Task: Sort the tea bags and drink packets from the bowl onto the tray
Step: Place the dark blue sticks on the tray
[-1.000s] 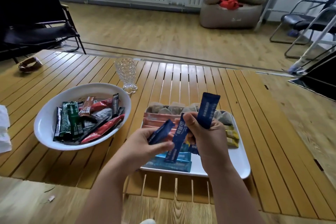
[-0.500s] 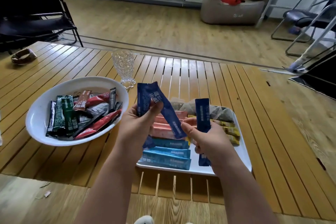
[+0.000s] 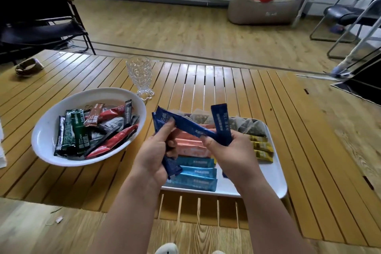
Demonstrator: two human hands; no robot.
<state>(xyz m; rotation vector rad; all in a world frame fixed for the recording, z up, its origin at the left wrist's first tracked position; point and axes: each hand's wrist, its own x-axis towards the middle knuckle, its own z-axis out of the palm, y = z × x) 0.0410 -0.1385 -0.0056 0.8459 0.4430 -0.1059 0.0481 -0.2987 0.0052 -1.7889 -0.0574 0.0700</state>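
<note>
- Dark-blue packets (image 3: 186, 125) are now being passed between hands above the tray (image 3: 276, 179), at 6 o'clock; before, they were apart.
- Left hand (image 3: 153, 155) and right hand (image 3: 231, 150) both have fingers clamped on them; placing is probably next.

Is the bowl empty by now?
No, the bowl holds a pile of green, black and red packets.
</note>
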